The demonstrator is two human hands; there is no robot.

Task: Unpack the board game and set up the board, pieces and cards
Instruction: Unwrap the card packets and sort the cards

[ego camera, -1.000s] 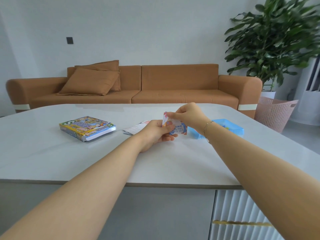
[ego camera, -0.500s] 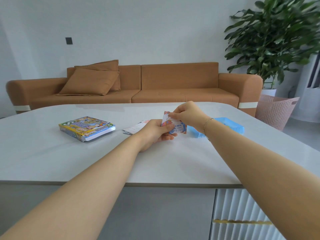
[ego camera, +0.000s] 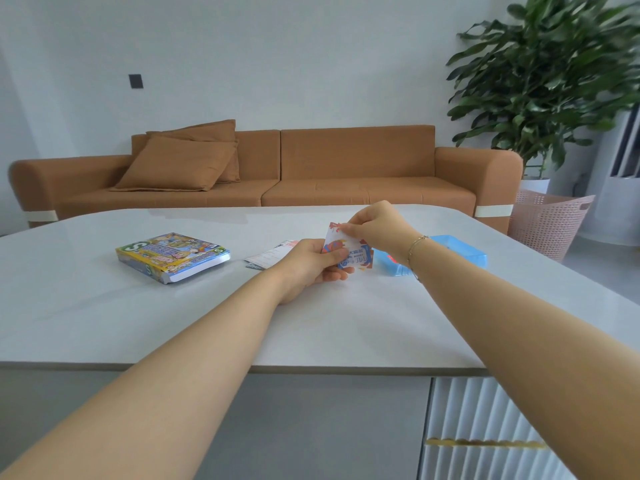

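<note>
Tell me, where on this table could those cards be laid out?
Bare table lies between the game box and the near edge, and behind the box toward the sofa. It is crowded mid-table: leaflet, both hands' cards, blue tray.

- One table [ego camera: 104, 317], pale-topped.
- One game box [ego camera: 172, 256], toward the table's left edge.
- One printed sheet [ego camera: 272, 255], flat near the table's middle; whether more lie under it cannot be told.
- One blue tray [ego camera: 460, 252], toward the table's right edge.
- One card pack [ego camera: 353, 258], held above the table; the number of cards in it cannot be told.
- Two hands: left hand [ego camera: 313, 268], right hand [ego camera: 379, 226].
- One bracelet [ego camera: 415, 245].
- One sofa [ego camera: 346, 174], with two cushions [ego camera: 176, 164].
- One plant [ego camera: 554, 74].
- One pink basket [ego camera: 547, 221].
</note>
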